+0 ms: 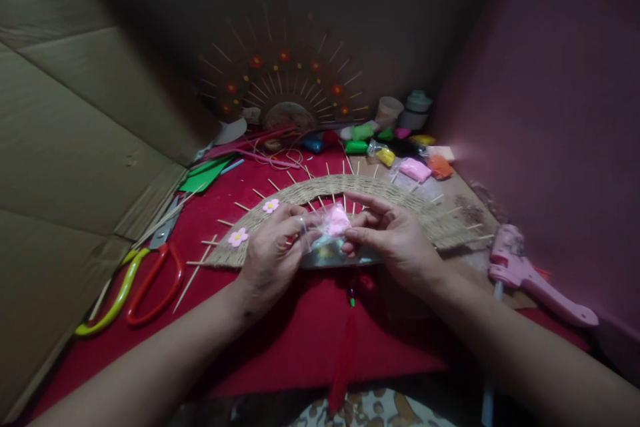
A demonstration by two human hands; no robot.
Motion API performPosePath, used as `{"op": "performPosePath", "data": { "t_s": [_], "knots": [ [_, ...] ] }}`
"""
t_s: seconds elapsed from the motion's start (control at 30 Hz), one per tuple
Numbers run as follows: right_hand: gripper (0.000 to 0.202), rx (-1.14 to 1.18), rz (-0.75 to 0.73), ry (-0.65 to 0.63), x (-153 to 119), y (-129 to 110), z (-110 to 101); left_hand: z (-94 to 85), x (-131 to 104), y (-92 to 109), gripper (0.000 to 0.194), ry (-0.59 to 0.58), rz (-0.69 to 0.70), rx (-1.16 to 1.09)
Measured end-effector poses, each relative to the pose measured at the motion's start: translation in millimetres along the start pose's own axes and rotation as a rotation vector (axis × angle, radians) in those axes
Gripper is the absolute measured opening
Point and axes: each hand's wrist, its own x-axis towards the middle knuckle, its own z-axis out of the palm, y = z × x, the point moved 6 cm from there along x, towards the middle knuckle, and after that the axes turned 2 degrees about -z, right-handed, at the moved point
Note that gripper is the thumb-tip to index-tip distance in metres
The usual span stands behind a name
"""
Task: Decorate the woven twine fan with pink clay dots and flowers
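Between my hands, over the middle of a woven fan (pixel 345 183), is a clear plastic packet of pink clay (pixel 338 220). My left hand (pixel 277 247) is closed on the packet's clear plastic end. The thumb and fingertips of my right hand (pixel 393 233) pinch the pink end, with the index finger stretched out above. The fan is an arch of twisted cord on thin sticks that poke out around its edge. Two pink flowers, one upper (pixel 271 206) and one lower (pixel 239 237), lie on its left side. A red tassel (pixel 343 353) hangs below its base.
Red-and-yellow-handled scissors (pixel 155 280) lie left, beside loose sticks. A pink glue gun (pixel 535 280) rests right. Behind are several clay packets, such as an orange one (pixel 440 167), and a second, flowered fan (pixel 285 80). Cardboard (pixel 75 147) walls the left side.
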Motion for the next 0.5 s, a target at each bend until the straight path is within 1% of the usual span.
{"op": "performPosePath", "data": {
  "t_s": [0.2, 0.3, 0.4, 0.5],
  "knots": [
    [0.043, -0.025, -0.042, 0.013, -0.8, 0.2, -0.8, 7.3, -4.5, 2.0, 0.022, -0.050, 0.021, -0.006],
    [0.039, -0.020, -0.055, 0.017, 1.2, 2.1, -2.6, 8.0, -5.6, 3.4, 0.023, -0.047, 0.034, -0.015],
    [0.044, -0.034, -0.074, -0.004, 2.2, 1.9, -2.3, 5.3, -4.5, 1.6, 0.020, -0.025, 0.010, -0.011],
    [0.053, -0.020, -0.048, -0.030, 1.9, 2.5, -0.4, 1.4, -2.2, 0.7, 0.020, -0.011, 0.000, 0.001]
  ]
}}
